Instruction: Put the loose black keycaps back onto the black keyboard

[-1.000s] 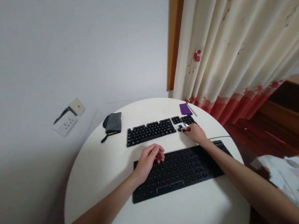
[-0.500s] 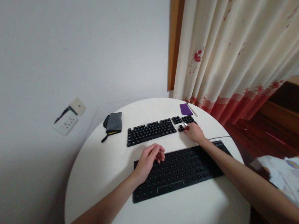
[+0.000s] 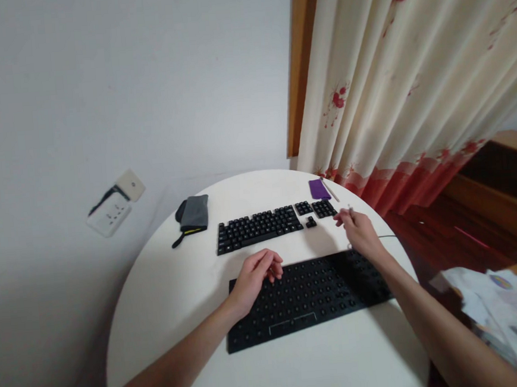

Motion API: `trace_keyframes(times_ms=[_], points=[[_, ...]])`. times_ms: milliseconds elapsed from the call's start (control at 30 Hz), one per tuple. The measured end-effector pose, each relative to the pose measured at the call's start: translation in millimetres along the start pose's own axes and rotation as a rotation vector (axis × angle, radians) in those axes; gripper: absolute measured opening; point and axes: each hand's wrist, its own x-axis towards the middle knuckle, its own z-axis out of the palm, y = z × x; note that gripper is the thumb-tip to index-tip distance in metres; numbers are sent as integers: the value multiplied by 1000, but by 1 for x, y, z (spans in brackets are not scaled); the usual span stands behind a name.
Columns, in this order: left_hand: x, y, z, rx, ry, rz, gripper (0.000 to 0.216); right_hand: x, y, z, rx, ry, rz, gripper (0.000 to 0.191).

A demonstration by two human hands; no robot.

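Note:
A black keyboard base [image 3: 302, 294], its keycaps off and its switches bare, lies near the front of the round white table. My left hand [image 3: 258, 274] rests at its upper left part, fingers loosely curled, with nothing visible in them. To the right, my right hand [image 3: 358, 230] is raised above the table near the base's upper right end. Its fingers are closed on a small silvery tool [image 3: 350, 209], mostly hidden by the hand. Behind the base, black keycaps [image 3: 261, 228] lie in keyboard order, with a number-pad block [image 3: 323, 208] and arrow keycaps [image 3: 311, 221] at the right.
A grey pouch [image 3: 195, 213] with a strap lies at the back left. A purple cloth [image 3: 319, 189] and a thin stick [image 3: 330, 190] lie at the back right. A dark cable [image 3: 388, 236] runs over the right edge. Wall and curtain [image 3: 394, 99] stand behind the table.
My right hand has moved right and towards me, away from the arrow keycaps, uncovering them and the number-pad block. My left hand stays at the keyboard base. The view has shifted slightly.

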Motion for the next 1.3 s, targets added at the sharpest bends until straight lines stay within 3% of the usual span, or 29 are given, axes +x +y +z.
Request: trace_keyframes(times_ms=[133, 200, 433, 700, 867, 1100, 1167, 1300], points=[[2, -1, 1, 32, 1, -3, 33, -43, 8, -41, 294, 162, -83, 58], [2, -2, 1, 53, 6, 2, 33, -65, 18, -54, 355, 202, -35, 61], [3, -1, 1, 97, 18, 17, 32, -115, 60, -60, 340, 160, 185, 51], [3, 0, 3, 116, 28, 14, 32, -125, 73, -53, 327, -43, 180, 46], [4, -2, 2, 129, 25, 13, 33, -128, 65, -50, 156, -177, 105, 44], [5, -8, -1, 125, 14, 16, 33, -134, 55, -42, -318, -99, -10, 38], [5, -7, -1, 126, 14, 20, 32, -134, 59, -43, -262, -95, 19, 39], [6, -6, -1, 129, 15, 29, 32, -133, 68, -45, 154, -115, 156, 45]])
